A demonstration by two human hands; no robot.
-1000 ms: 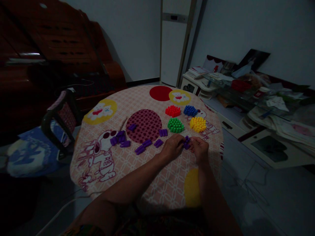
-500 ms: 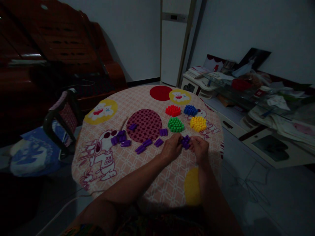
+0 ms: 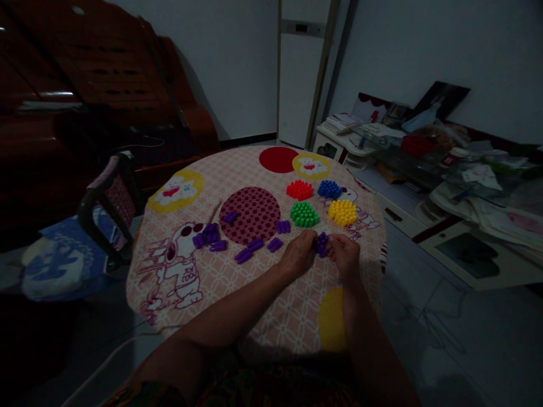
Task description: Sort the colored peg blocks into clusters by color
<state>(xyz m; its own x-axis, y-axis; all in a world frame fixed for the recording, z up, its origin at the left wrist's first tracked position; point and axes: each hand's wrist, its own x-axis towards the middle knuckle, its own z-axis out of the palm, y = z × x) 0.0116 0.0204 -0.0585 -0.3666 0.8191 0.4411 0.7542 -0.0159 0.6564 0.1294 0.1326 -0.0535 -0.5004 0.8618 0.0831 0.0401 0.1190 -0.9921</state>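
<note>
Between my two hands is a small cluster of purple plastic pegs [image 3: 322, 245], standing upright near the table's right side. The fingers of my left hand [image 3: 300, 251] are closed on its left side. From the right, my right hand [image 3: 344, 254] pinches it with curled fingers. Just beyond stand a green peg cluster [image 3: 304, 214], a yellow cluster [image 3: 343, 212], a red cluster [image 3: 299, 190] and a blue cluster [image 3: 330, 189]. Left of my hands lie loose purple pieces, among them one [image 3: 282, 226] and another [image 3: 274, 244]; several more [image 3: 211, 233] are heaped farther left.
A patterned cloth covers the round table [image 3: 263, 305]. At the left stands a chair [image 3: 111, 209], with a wooden sofa [image 3: 127, 90] behind it. A cluttered low cabinet [image 3: 399, 212] runs along the right wall. A tall white appliance [image 3: 301, 85] fills the corner.
Both hands stay at the same spot, and the purple cluster between them has turned slightly and looks narrower. The other pieces have not moved; the view has shifted a little.
</note>
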